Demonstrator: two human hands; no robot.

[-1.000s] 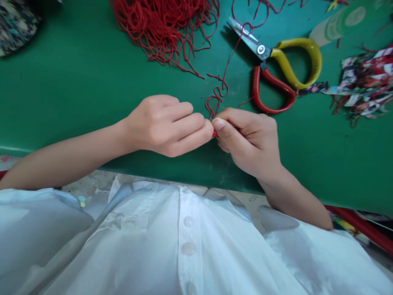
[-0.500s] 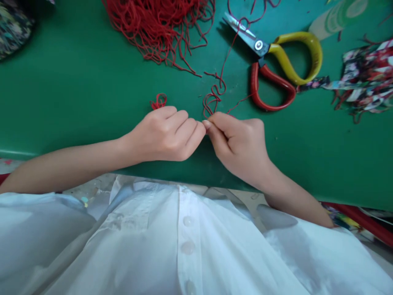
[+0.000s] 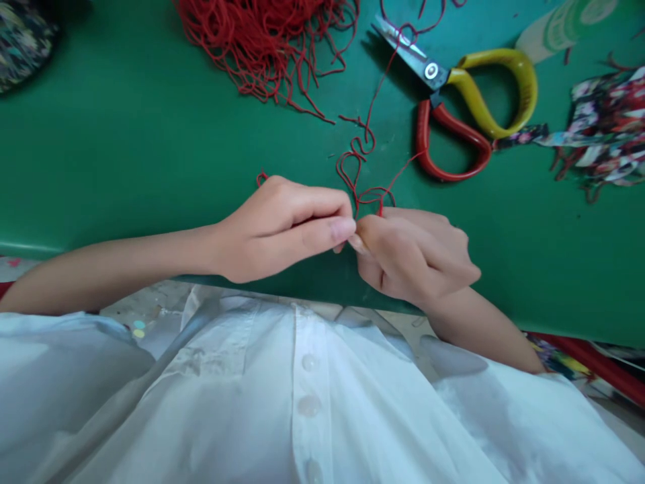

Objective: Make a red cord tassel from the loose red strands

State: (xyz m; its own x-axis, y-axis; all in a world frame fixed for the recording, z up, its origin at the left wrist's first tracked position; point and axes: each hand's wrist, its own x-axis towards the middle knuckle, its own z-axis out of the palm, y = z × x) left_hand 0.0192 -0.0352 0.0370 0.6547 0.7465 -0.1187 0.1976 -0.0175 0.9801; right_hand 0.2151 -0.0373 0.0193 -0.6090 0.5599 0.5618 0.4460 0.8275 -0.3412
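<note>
My left hand [image 3: 292,232] is closed, thumb pressed against the fingers, its tips touching those of my right hand. A small red loop shows just behind its knuckles. My right hand [image 3: 413,252] is closed too, knuckles turned up. A thin red cord [image 3: 357,181] runs into the place where the fingertips meet and hides between them. Loose curls of it lie on the green table just beyond my hands, and one strand reaches toward the scissors' red handle. Exactly what is pinched at the tips is covered by the fingers.
A pile of red cords [image 3: 267,40] lies at the back middle. Scissors [image 3: 433,81] with a yellow and a red handle lie open to its right. Behind them is a whitish bottle [image 3: 559,30]. Bundled patterned fabric strips [image 3: 609,128] are at the right, dark patterned fabric [image 3: 25,44] at far left.
My left hand has rolled so its thumb side faces up and moved slightly right. My right hand has turned knuckles-up and come nearer my body. More cord loops show beside it.
</note>
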